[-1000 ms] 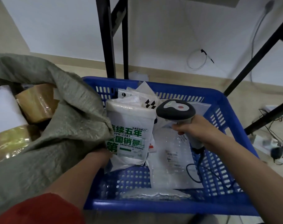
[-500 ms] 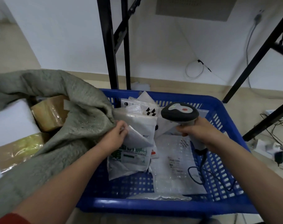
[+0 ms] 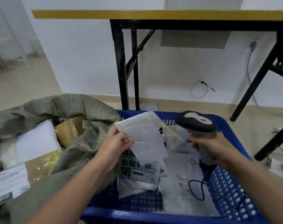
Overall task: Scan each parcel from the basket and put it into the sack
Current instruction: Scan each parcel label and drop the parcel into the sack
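My left hand (image 3: 115, 143) pinches the edge of a flat white parcel (image 3: 144, 135) and holds it up over the blue basket (image 3: 231, 183). My right hand (image 3: 213, 146) grips the handle of a grey and black barcode scanner (image 3: 196, 123), whose head sits just right of the lifted parcel. Under the parcel lies a white bag with green print (image 3: 137, 173), and beside it a clear bubble-wrap parcel (image 3: 181, 183). The grey-green sack (image 3: 82, 143) stands open at the left with several boxes inside.
A black-legged table with a yellow edge (image 3: 153, 14) stands just behind the basket. The scanner's cable (image 3: 195, 189) loops across the basket's contents. More cables and a power strip (image 3: 281, 164) lie on the floor at the right. A labelled carton (image 3: 10, 183) sits in the sack's mouth.
My left hand let go of the green-printed bag, took the flat white parcel and raised it beside the scanner. The view tilted up, showing the table.
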